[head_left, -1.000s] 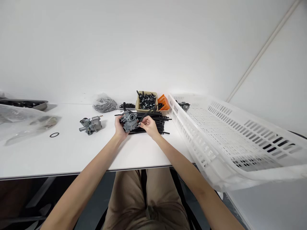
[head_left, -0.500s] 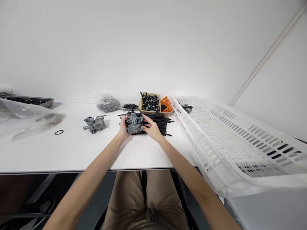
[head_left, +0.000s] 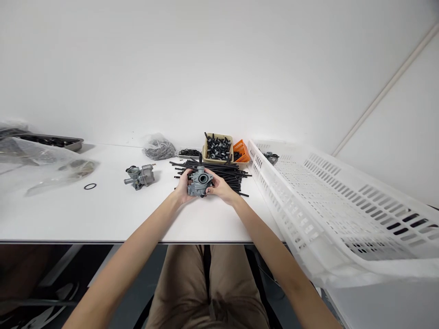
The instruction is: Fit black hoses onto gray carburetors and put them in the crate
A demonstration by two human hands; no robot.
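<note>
Both hands hold a grey metal carburetor (head_left: pixel 199 182) just above the near side of a pile of black rubber tubes (head_left: pixel 226 174). My left hand (head_left: pixel 182 188) grips its left side, and my right hand (head_left: pixel 219 189) grips its right side. A short black tube rises from the top of the carburetor. Its underside is hidden by my fingers. To the left, a second grey carburetor (head_left: pixel 140 177) lies on the white table (head_left: pixel 103 214), with a black O-ring (head_left: pixel 90 186) beyond it.
Behind the tubes stand a beige tray of black parts (head_left: pixel 217 148) and an orange basket (head_left: pixel 242 151). A large white slotted crate (head_left: pixel 343 214) rests on the right, past the table edge. Plastic bags (head_left: pixel 158 148) and a metal tray (head_left: pixel 51 142) lie farther left.
My right hand has moved from the black tube at the carburetor onto its body. The carburetor has turned and come closer to the near side of the tube pile. The whole view has shifted slightly.
</note>
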